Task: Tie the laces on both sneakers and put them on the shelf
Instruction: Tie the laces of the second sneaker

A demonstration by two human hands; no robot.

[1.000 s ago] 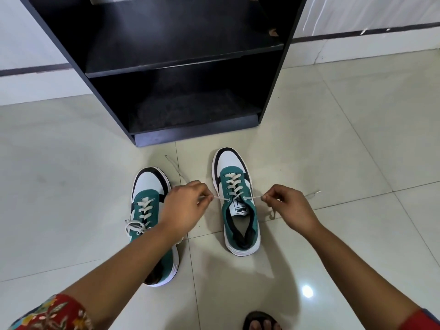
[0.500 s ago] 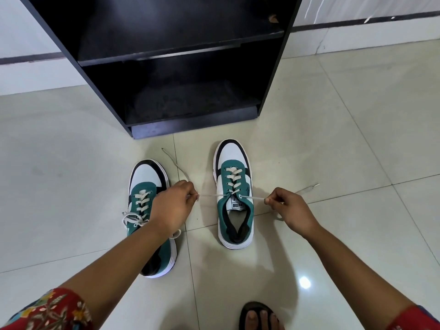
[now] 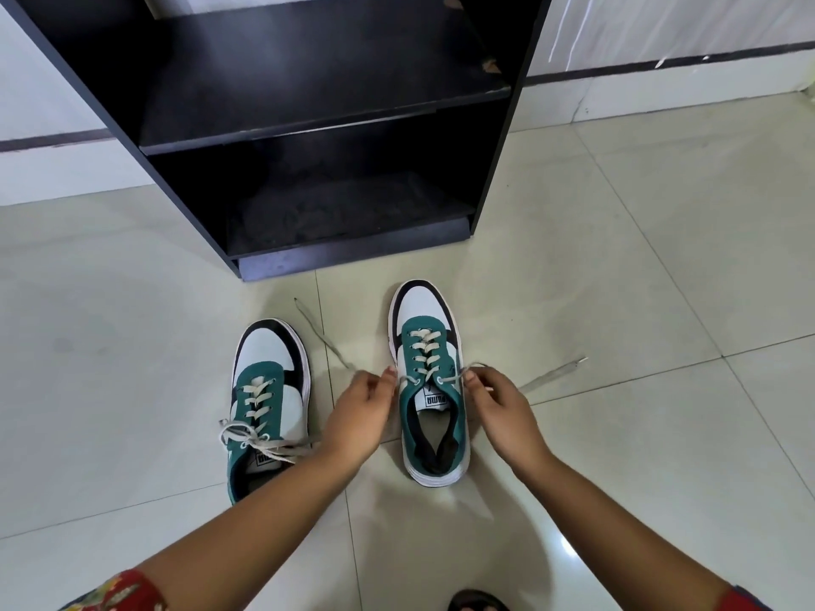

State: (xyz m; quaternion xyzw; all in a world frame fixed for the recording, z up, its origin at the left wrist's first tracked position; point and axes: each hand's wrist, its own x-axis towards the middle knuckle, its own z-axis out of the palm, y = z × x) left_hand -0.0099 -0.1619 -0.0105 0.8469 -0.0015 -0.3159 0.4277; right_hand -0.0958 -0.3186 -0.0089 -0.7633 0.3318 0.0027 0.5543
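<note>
Beyond the left hand (image 3: 359, 416) and right hand (image 3: 502, 407) a black open shelf unit (image 3: 502, 160) stands on the floor against the wall. Its upper board (image 3: 308, 77) is chipped along the edge on the right-hand side, and its bottom board (image 3: 344, 213) looks grey with dust. The floor (image 3: 639, 258) is of large, pale, glossy tiles with thin grout lines running under and to either side of the hands. The white wall (image 3: 48, 94) carries a dark horizontal band (image 3: 57, 141) low down. Nearer than the right hand, a bright glare spot (image 3: 569, 549) shines on a tile.
</note>
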